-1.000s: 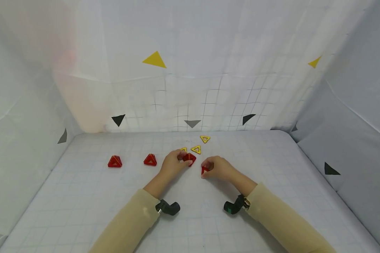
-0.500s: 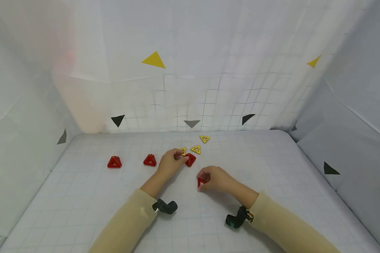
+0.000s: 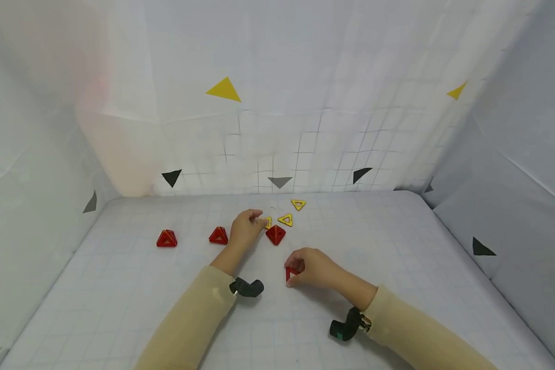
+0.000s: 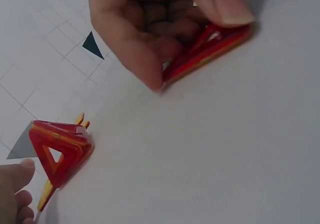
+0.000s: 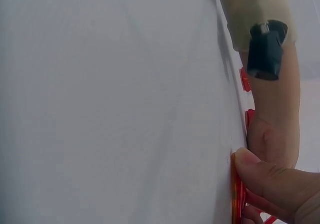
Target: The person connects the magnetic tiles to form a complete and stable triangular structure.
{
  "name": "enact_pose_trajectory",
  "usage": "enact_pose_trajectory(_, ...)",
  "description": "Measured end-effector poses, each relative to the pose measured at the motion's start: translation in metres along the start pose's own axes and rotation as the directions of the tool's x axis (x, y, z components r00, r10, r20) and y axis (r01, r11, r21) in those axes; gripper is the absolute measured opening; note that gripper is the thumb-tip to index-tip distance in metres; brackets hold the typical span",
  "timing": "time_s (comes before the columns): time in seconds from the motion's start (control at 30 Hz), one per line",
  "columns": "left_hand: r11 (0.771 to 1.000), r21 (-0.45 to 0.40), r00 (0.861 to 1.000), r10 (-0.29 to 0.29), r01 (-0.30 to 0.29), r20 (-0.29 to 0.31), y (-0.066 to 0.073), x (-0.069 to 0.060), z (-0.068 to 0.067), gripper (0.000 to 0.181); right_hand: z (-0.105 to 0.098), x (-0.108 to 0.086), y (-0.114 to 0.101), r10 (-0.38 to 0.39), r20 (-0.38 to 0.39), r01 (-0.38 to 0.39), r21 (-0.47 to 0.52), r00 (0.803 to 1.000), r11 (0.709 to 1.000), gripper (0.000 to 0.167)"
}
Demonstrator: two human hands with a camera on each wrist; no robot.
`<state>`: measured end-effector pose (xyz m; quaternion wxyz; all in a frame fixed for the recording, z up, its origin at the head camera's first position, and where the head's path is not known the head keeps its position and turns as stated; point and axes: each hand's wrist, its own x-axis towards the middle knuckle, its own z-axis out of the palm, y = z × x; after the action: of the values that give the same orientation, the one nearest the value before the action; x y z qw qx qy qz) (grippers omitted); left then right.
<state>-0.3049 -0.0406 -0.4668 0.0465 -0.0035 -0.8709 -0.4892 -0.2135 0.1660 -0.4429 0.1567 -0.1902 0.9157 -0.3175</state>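
Note:
In the head view my left hand [image 3: 246,227] is beside a yellow triangle tile [image 3: 269,222], with thumb and index finger apart. A red pyramid [image 3: 275,235] of triangle tiles sits just to its right, and a small gap separates the thumb from this pyramid [image 4: 57,151] in the left wrist view. Nearer to me, my right hand [image 3: 315,268] pinches a red triangle piece [image 3: 289,274] between thumb and fingers, low over the table. The left wrist view shows this red piece [image 4: 212,48] tilted, partly covered by the fingers.
Two more red pyramids, one at far left [image 3: 167,238] and one beside the left forearm [image 3: 218,235], stand on the white gridded table [image 3: 120,303]. Two yellow triangle tiles [image 3: 285,220] lie behind the middle pyramid. White cloth walls [image 3: 277,128] enclose the back and sides.
My left hand has let go of the middle red pyramid and drawn slightly left and back. The right hand has come nearer to me with the red triangle piece.

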Motion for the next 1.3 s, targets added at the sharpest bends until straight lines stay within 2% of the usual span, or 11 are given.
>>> enact_pose_trajectory(0.23, 0.998, 0.068, 1.000, -0.008, 0.007, 0.009, 0.004, 0.013, 0.007, 0.036, 0.002, 0.001, -0.001, -0.033, 0.000, 0.033, 0.002, 0.999, 0.999, 0.032)
enact_pose_trajectory(0.47, 0.980, 0.195, 0.999, -0.028, 0.023, 0.021, 0.008, 0.016, 0.011, 0.030, 0.003, 0.001, -0.002, -0.047, -0.001, 0.047, -0.002, 0.999, 0.999, 0.032)
enact_pose_trajectory(0.73, 0.984, 0.174, 0.999, -0.046, 0.043, 0.011, 0.005, 0.017, 0.011, 0.022, 0.003, 0.000, -0.002, -0.033, 0.006, 0.033, -0.008, 0.999, 0.999, 0.031)
enact_pose_trajectory(0.97, 0.984, 0.168, 0.998, -0.055, 0.055, -0.002, 0.001, 0.016, 0.004, 0.023, 0.004, 0.000, -0.004, -0.034, 0.005, 0.034, 0.009, 0.999, 0.999, 0.032)
enact_pose_trajectory(1.17, 0.978, 0.198, 0.998, -0.067, 0.069, -0.017, 0.000, 0.011, -0.003, 0.022, 0.005, 0.000, -0.003, -0.031, 0.003, 0.031, 0.008, 1.000, 0.999, 0.032)
enact_pose_trajectory(1.3, 0.970, 0.239, 0.999, -0.044, 0.046, -0.016, -0.001, 0.007, -0.007, 0.020, 0.005, 0.000, -0.001, -0.025, 0.000, 0.025, 0.005, 1.000, 1.000, 0.032)
